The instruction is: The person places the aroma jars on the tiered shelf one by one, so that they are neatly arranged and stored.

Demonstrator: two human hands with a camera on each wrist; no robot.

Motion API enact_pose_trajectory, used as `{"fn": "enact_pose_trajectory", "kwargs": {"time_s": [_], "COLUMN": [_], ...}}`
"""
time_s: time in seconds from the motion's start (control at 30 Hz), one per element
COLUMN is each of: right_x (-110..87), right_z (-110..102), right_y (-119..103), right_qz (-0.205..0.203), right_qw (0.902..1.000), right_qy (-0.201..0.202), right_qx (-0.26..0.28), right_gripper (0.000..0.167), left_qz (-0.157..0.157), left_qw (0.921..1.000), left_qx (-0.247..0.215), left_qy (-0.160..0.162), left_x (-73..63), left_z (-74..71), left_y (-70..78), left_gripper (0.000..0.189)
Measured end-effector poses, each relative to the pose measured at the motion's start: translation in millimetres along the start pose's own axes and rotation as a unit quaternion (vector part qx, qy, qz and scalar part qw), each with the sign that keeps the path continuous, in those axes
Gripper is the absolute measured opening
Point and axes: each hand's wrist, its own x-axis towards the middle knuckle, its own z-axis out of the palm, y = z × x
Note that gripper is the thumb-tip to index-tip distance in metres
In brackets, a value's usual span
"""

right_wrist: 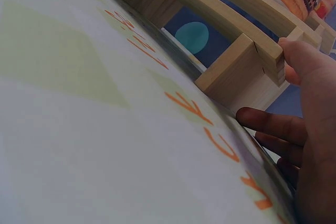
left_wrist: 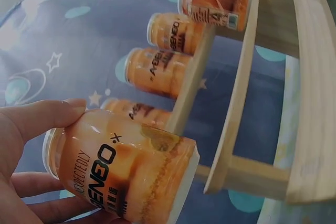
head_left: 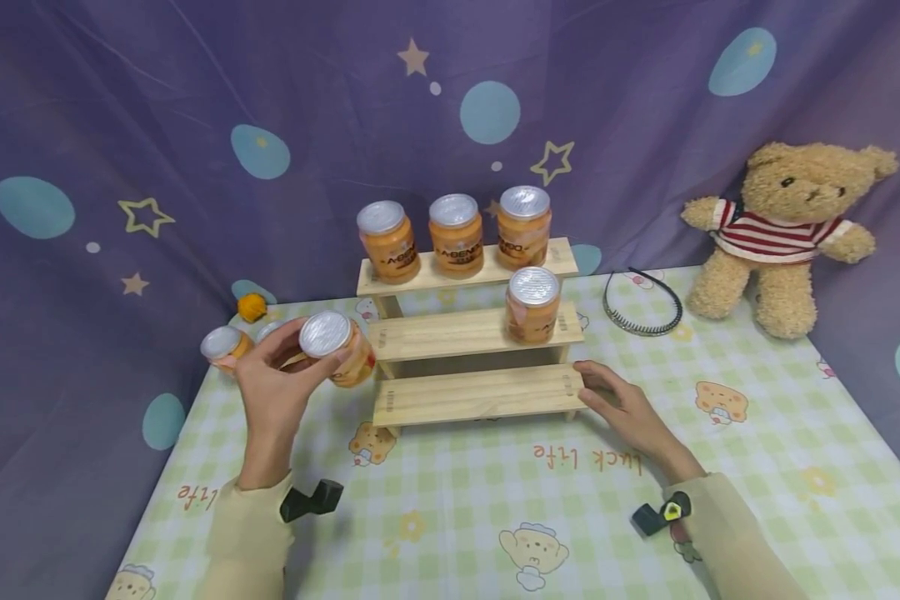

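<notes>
My left hand (head_left: 277, 387) grips an orange canned jar (head_left: 354, 358) with a silver lid, slightly tilted, just left of a three-step wooden shelf (head_left: 457, 396). Its printed label faces the left wrist view, where my thumb and fingers (left_wrist: 31, 192) wrap its lid end. At the shelf's lower right end, my right hand (head_left: 630, 417) holds the corner of the bottom step between thumb and forefinger. Three like jars (head_left: 456, 237) stand in a row on the top step. Another jar (head_left: 532, 308) stands at the right of the middle step.
Left of the shelf, partly behind my left hand, are more jars (head_left: 221, 346) and a small orange-yellow object (head_left: 252, 307). A black headband (head_left: 645, 332) lies right of the shelf, near a teddy bear (head_left: 780, 225) at the back. A purple curtain (head_left: 345, 83) hangs behind the checked tablecloth (head_left: 450, 500).
</notes>
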Motion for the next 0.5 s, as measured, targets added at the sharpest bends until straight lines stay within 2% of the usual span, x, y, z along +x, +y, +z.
{"fn": "enact_pose_trajectory", "kwargs": {"time_s": [0.27, 0.5], "right_x": [-0.3, -0.6], "right_z": [-1, -1], "right_y": [-2, -2], "right_qz": [0.006, 0.007], "right_qw": [1.0, 1.0], "right_qy": [-0.003, -0.002], "right_qx": [0.003, 0.002], "right_gripper": [0.044, 0.044], "left_qz": [0.005, 0.012], "left_qw": [0.9997, 0.9987], "left_qx": [-0.014, -0.028], "left_qy": [-0.019, -0.04], "left_x": [0.7, 2.7], "left_z": [15.3, 33.7], "left_y": [11.6, 15.8], "left_gripper": [0.054, 0.053]}}
